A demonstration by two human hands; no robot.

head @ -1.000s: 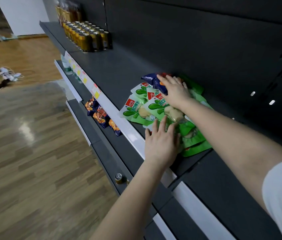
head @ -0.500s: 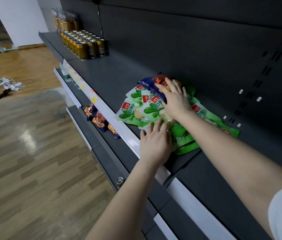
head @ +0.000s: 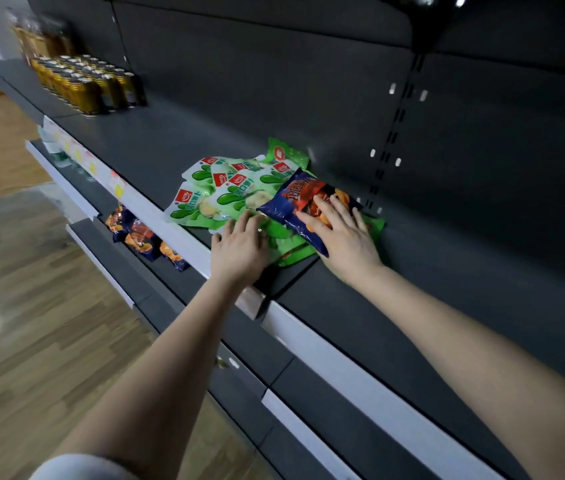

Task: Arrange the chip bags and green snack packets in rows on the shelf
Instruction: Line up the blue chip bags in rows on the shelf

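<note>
Gold drink cans stand well left of the heap of glossy green snack packets on the dark grey metal shelf. My left hand rests on the heap's near edge, fingers straight and loosely spread. A dark blue chip bag lies across the heap's right side. My right hand presses on it, fingers flat and fanned.

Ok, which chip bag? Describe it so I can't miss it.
On the dark shelf with the gold cans lies a heap of green packets. The chip bag rests on its right end, under the right hand: the only blue one up there.
</note>
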